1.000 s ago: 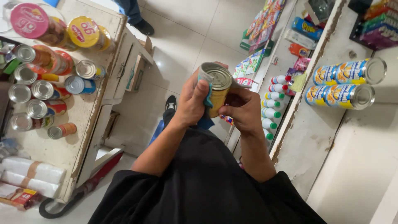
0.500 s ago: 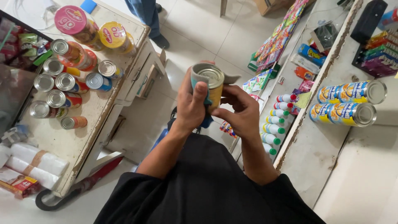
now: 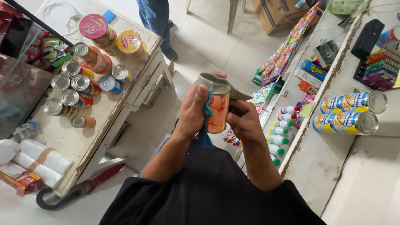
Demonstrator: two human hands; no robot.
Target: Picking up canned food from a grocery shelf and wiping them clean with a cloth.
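I see the fruit tin (image 3: pixel 218 109) held upright above the floor, right of the wooden counter (image 3: pixel 100 121). My left hand (image 3: pixel 192 110) is clamped around its side with a blue-grey cloth (image 3: pixel 207 106) pressed between; my right hand (image 3: pixel 243 118) grips the other side. My worry: cloth under the fingers could slide, and the tin would drop beside the counter
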